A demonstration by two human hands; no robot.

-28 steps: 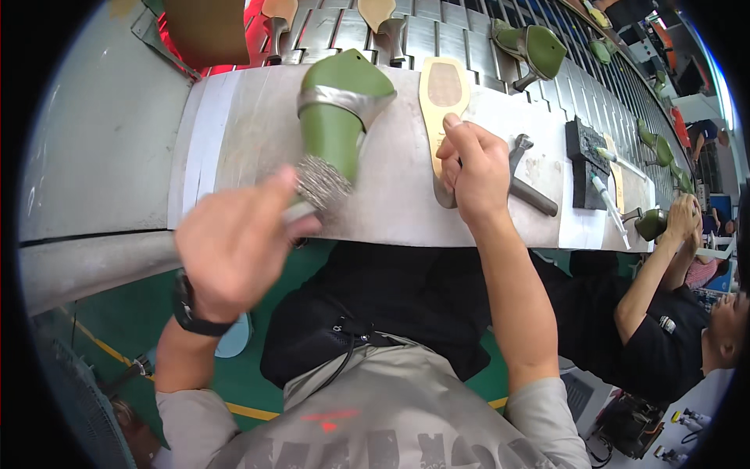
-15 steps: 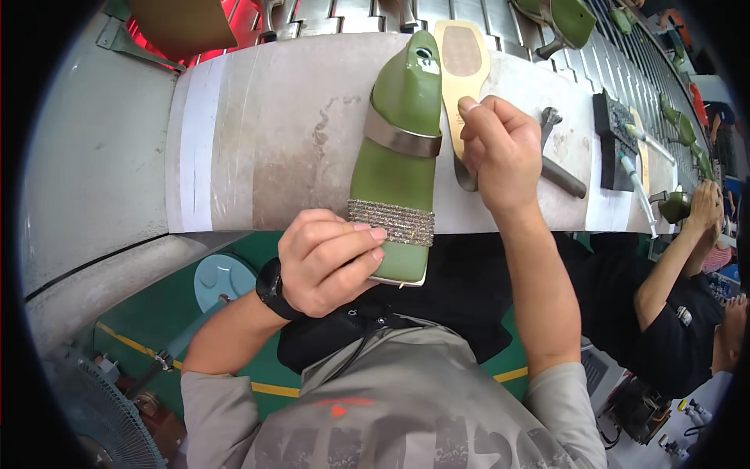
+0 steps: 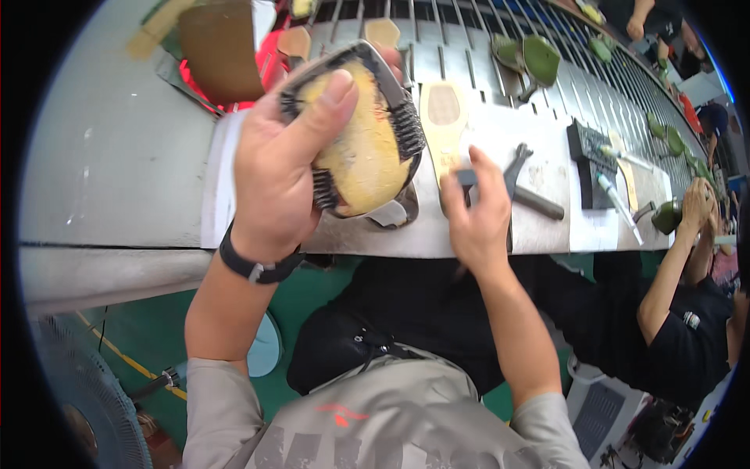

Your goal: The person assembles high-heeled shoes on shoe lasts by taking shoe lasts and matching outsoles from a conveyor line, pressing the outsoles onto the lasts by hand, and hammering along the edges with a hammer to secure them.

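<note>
My left hand [image 3: 285, 160] grips a green shoe upside down above the bench, its thumb across the yellowish underside [image 3: 363, 168]. Dark pleated edges of the shoe's upper fold over the rim of that underside. To its right, my right hand [image 3: 478, 215] is closed around a tool with a dark, blocky metal head [image 3: 466, 177]; blur and the fingers hide most of it. Just beyond that hand lies a beige insole [image 3: 444, 117] with a greyish heel patch. A metal hand tool with a dark handle [image 3: 539, 205] rests on the bench beside it.
A black block [image 3: 590, 164] and syringe-like applicators [image 3: 617, 205] are to the right. Behind the bench runs a slatted metal conveyor [image 3: 469, 59] carrying green shoes [image 3: 539, 61]. A co-worker's hands [image 3: 698, 205] hold a green shoe at far right. A fan [image 3: 98, 391] stands lower left.
The shoe has been lifted off the bench and turned over in my left hand, so its underside shows. My right hand has moved slightly down and left.
</note>
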